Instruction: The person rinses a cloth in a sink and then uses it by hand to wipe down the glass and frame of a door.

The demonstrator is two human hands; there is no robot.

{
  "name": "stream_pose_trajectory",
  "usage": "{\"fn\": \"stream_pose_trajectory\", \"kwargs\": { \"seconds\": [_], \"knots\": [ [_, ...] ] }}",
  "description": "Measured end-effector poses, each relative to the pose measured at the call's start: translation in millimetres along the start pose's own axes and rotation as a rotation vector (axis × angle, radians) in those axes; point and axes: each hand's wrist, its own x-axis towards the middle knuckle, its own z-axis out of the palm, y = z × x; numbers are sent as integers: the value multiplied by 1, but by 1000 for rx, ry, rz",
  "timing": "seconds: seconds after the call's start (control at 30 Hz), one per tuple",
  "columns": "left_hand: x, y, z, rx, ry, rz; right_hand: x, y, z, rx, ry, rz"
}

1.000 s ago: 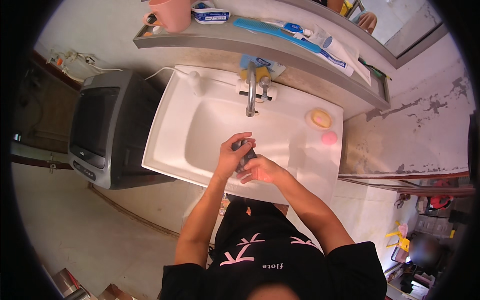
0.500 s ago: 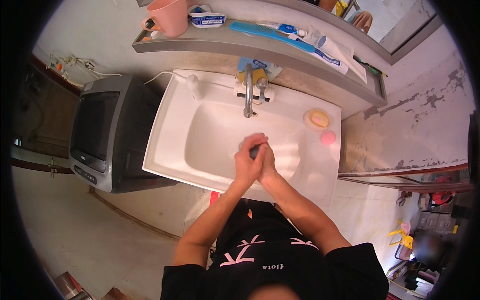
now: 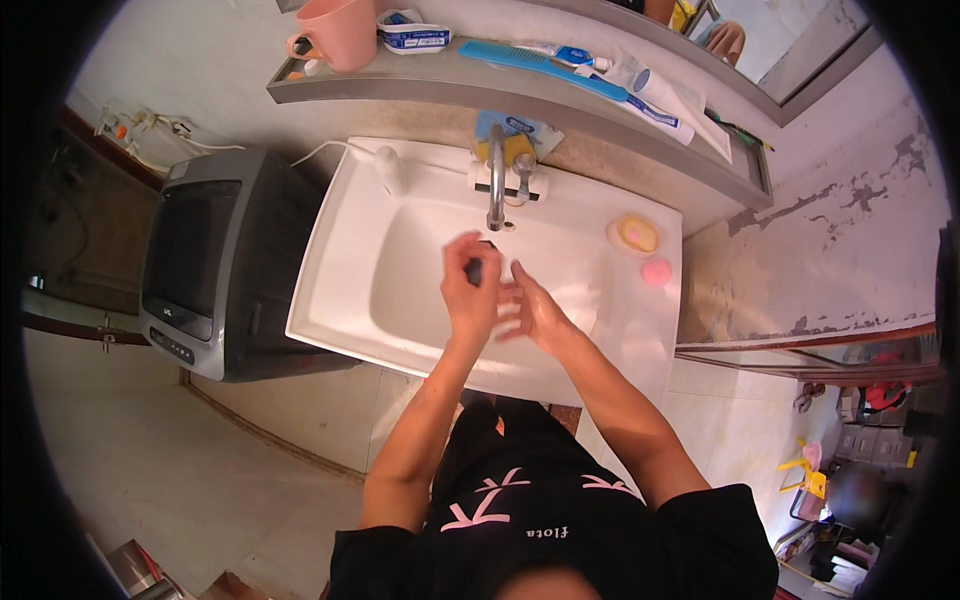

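Observation:
Over the white washbasin [image 3: 330, 290], my left hand [image 3: 468, 300] curls its fingers around a small black object [image 3: 478, 270]. Its kind is hard to make out, as the fingers cover part of it. Just to the right is my right hand [image 3: 540, 308], with fingers spread and nothing in its grasp. It sits close beside the left wrist. Above both hands stands the chrome tap [image 3: 496, 185], its spout a little beyond the left fingertips.
At the basin's right rim are a dish with a yellow soap bar [image 3: 638, 234] and a pink round piece [image 3: 656, 271]. A metal shelf [image 3: 400, 90] holds a pink mug [image 3: 338, 38], a blue comb [image 3: 540, 68] and tubes. A grey appliance [image 3: 270, 270] stands left.
My hands were pressed together around the black object. They have come apart: the left moved up and left with it, while the right let go and spread its fingers.

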Motion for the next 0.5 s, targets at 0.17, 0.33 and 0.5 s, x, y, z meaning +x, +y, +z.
{"fn": "stream_pose_trajectory", "kwargs": {
  "seconds": [0.17,0.33,0.5],
  "knots": [
    [-29,-27,-20,247,-516,448,1,38,-23,358,-342,-181],
    [-20,-28,-29,307,-335,411,-27,18,-7,362,-200,9],
    [2,-19,-35,123,-792,40,-24,31,-8,250,-465,122]
  ]
}}
